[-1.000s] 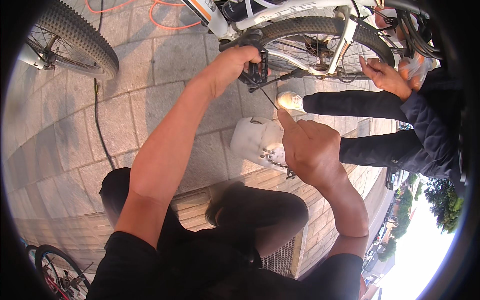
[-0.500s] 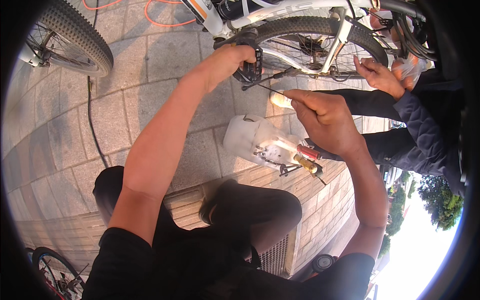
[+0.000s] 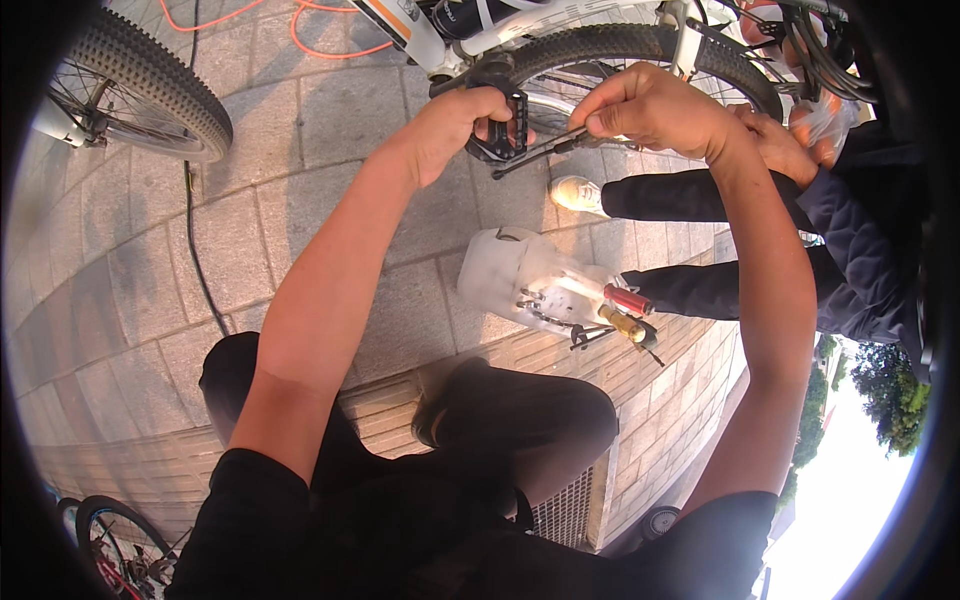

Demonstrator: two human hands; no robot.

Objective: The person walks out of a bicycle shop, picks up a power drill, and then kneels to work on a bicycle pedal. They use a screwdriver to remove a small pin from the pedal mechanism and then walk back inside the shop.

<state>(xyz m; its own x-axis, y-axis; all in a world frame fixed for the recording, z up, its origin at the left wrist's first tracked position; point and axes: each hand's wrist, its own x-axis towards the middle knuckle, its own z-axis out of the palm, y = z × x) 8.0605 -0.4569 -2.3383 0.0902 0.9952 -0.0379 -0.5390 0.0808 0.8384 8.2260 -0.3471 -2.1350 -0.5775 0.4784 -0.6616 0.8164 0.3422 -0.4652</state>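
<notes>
My left hand (image 3: pixel 455 125) is closed around a black bicycle pedal (image 3: pixel 518 122) on a white bike. Fingertips of my right hand (image 3: pixel 650 110) pinch a thin dark rod-like tool (image 3: pixel 572 138) just right of the pedal; its far end blends in with the dark kickstand (image 3: pixel 525 165) below. The rear wheel (image 3: pixel 600 45) is partly covered by my right hand. Below the hands, on the paving, lies a cut white plastic jug (image 3: pixel 490 275) with tools in it, among them a red handle (image 3: pixel 627 299) and a yellow one (image 3: pixel 622 322).
Another person's hand (image 3: pixel 785 150) is close behind my right wrist; their dark-trousered leg (image 3: pixel 660 198) and pale shoe (image 3: pixel 577 195) are beside the jug. A second bike's tyre (image 3: pixel 170 85) stands at left. A black cable (image 3: pixel 195 240) and orange cord (image 3: pixel 310 45) cross the paving.
My right hand has moved up and away from me, from below the kickstand to in front of the rear wheel. My left hand stays on the pedal. The other person's hand has shifted slightly.
</notes>
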